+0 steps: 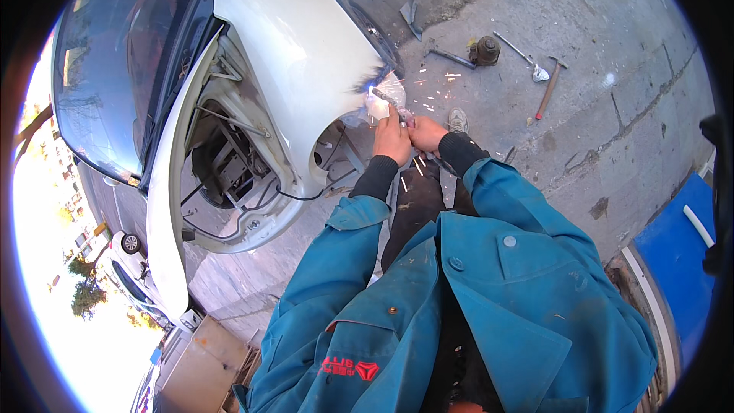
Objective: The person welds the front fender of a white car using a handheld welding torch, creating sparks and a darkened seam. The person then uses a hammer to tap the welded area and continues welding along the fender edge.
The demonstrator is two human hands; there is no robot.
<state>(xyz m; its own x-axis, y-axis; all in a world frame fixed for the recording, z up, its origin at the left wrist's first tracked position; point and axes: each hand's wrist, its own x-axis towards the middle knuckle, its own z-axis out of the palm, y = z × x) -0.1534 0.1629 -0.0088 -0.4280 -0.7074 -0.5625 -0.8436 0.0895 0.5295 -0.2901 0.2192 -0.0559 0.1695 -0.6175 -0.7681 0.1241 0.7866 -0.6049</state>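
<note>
At the corner of the white car body (294, 53), a bluish-white welding glare throws orange sparks, and the paint beside it is scorched dark. My right hand (427, 134) is closed around a slim welding torch (391, 99), its dark neck reaching up to the glare. Close beside it, my left hand (392, 139) is held against a pale, brightly lit sheet-metal piece (378, 107) at the panel's edge. Its fingers are bent together, and what they grip is hidden. Both arms wear teal sleeves with dark cuffs.
An open cavity (229, 153) with struts and a loose black cable lies left of my arms. On the concrete to the right are a bottle jack (485, 51), a hammer (550, 88), a metal rod tool (521, 53) and a metal scrap (410, 18). A blue panel (680, 260) stands at far right.
</note>
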